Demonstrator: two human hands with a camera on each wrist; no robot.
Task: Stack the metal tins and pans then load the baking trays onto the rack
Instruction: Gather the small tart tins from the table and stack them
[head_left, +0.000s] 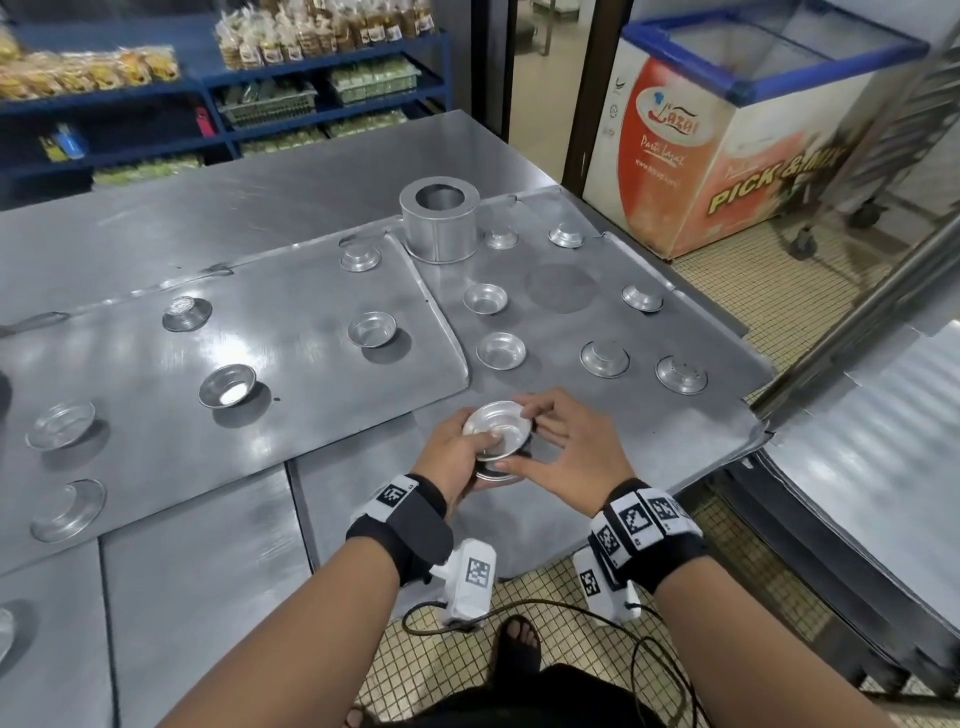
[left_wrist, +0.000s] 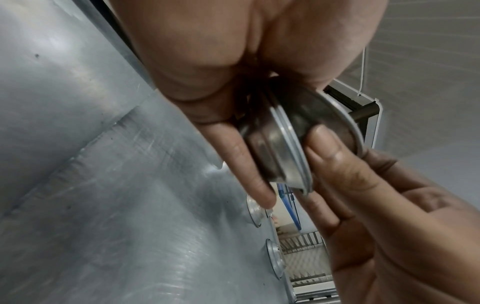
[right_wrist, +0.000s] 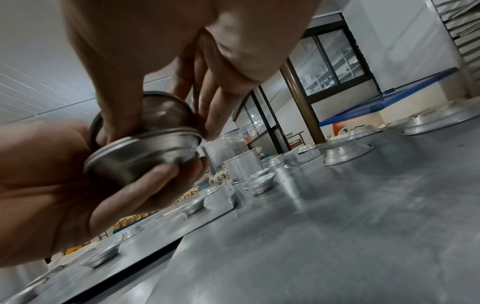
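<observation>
Two small round tart tins (head_left: 496, 431) sit between both hands above the near edge of the steel table (head_left: 208, 571), one being nested onto the other. From the head view, the left hand (head_left: 457, 452) cups the lower tin from beneath with curled fingers and its thumb over the top rim, while the right hand (head_left: 566, 447) pinches the upper tin at its rim. More loose tins lie scattered on two baking trays: the left tray (head_left: 291, 415) holds several upright ones, the right tray (head_left: 571, 312) holds upright and overturned ones, with a tall ring mould (head_left: 439, 218) at its far edge. A wheeled rack (head_left: 883, 130) stands far right.

The left wrist view shows the stacked tins (left_wrist: 285, 148) tilted, rims nearly meeting, a right fingertip (left_wrist: 322, 144) pressing inside the upper tin.

The right wrist view shows the lower tin (right_wrist: 142, 154) resting on curled left fingers (right_wrist: 145, 181), the right fingers (right_wrist: 215, 115) clamped on the upper rim.

These tins look thin, light, stiff and slick; I judge the rolled rim the safest hold, since the tapered walls could slip or jam if seated askew.
</observation>
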